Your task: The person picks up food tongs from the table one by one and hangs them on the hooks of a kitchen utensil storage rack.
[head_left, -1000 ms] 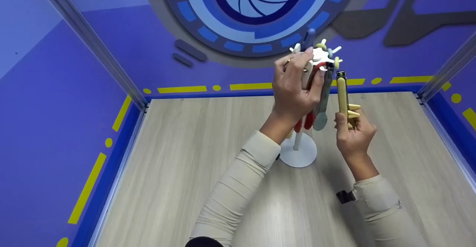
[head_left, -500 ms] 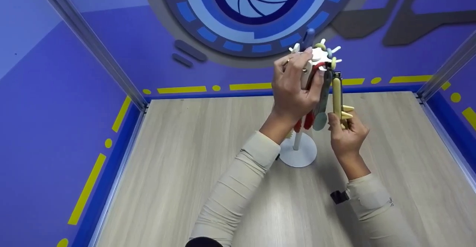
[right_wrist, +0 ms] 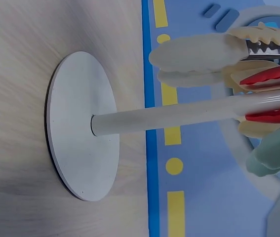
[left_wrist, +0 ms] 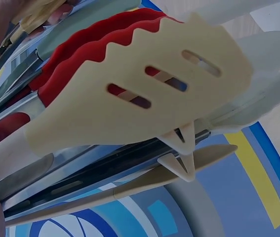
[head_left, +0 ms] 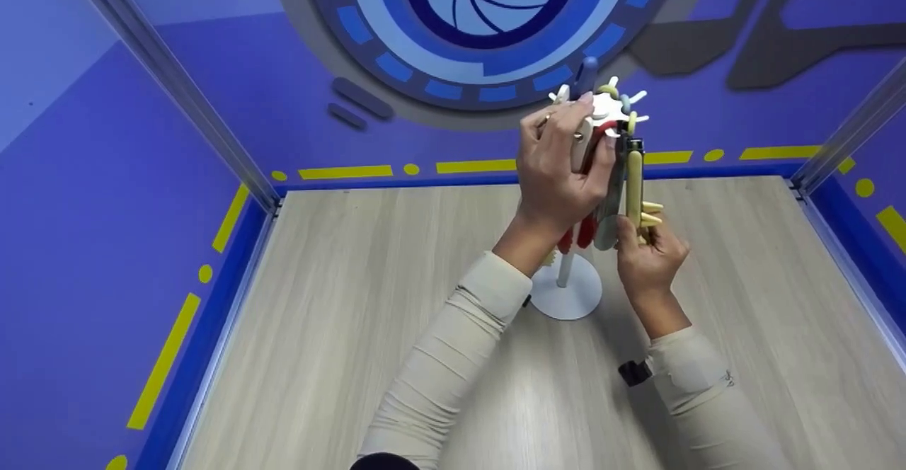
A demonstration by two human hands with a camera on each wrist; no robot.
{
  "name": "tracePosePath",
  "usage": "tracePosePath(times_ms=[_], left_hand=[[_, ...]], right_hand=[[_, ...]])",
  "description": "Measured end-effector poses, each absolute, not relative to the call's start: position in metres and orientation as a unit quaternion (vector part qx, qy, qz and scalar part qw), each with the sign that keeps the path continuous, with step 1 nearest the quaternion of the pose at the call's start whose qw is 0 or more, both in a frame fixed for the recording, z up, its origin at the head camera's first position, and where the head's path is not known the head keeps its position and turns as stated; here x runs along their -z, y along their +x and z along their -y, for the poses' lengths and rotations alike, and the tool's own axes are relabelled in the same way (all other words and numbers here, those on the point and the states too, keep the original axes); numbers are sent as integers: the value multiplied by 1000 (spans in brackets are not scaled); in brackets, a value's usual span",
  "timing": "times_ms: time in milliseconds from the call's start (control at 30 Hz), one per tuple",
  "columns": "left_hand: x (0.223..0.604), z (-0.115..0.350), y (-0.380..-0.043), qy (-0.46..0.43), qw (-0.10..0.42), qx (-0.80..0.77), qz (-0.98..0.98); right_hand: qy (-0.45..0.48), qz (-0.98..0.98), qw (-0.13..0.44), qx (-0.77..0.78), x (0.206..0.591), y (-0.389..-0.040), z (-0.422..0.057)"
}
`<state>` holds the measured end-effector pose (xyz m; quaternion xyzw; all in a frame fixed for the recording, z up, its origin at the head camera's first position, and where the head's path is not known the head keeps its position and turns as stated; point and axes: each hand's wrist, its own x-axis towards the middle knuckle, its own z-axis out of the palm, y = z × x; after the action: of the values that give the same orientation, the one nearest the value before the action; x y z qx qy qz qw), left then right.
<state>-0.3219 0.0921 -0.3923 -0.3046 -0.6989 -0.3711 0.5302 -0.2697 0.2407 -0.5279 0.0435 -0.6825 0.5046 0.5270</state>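
A white utensil stand (head_left: 564, 275) with a round base bears several hanging tongs from its hooked top. My left hand (head_left: 559, 155) grips that top, fingers over the hub and thumb beside the red tongs (head_left: 587, 231). Yellow tongs (head_left: 634, 180) with pointed prongs are upright in my right hand (head_left: 651, 250), which holds them near the lower end. They stand close beside the green tongs (head_left: 609, 226); whether they touch cannot be told. In the left wrist view, cream slotted tongs (left_wrist: 179, 84) cover much of the red ones. My right hand barely shows in the right wrist view.
The stand's round base (right_wrist: 83, 128) sits on the wooden tabletop (head_left: 354, 300). Blue patterned panels (head_left: 233, 95) rise behind and at the sides. A blue handle (head_left: 586, 77) sticks up at the hooked top, and pale grey tongs (right_wrist: 199, 54) hang among the others.
My right hand has moved left with the yellow tongs, from apart to right beside the green tongs. My left hand has kept its place on the stand's top.
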Motion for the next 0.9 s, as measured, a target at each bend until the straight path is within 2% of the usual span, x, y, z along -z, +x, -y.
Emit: tracePosePath(times_ms=[667, 900], left_hand=[[394, -97, -319, -298, 516, 398, 698], [394, -96, -319, -296, 519, 397, 697]], right_hand=[[43, 699, 559, -445, 530, -276, -238], [49, 691, 554, -462, 530, -280, -235]])
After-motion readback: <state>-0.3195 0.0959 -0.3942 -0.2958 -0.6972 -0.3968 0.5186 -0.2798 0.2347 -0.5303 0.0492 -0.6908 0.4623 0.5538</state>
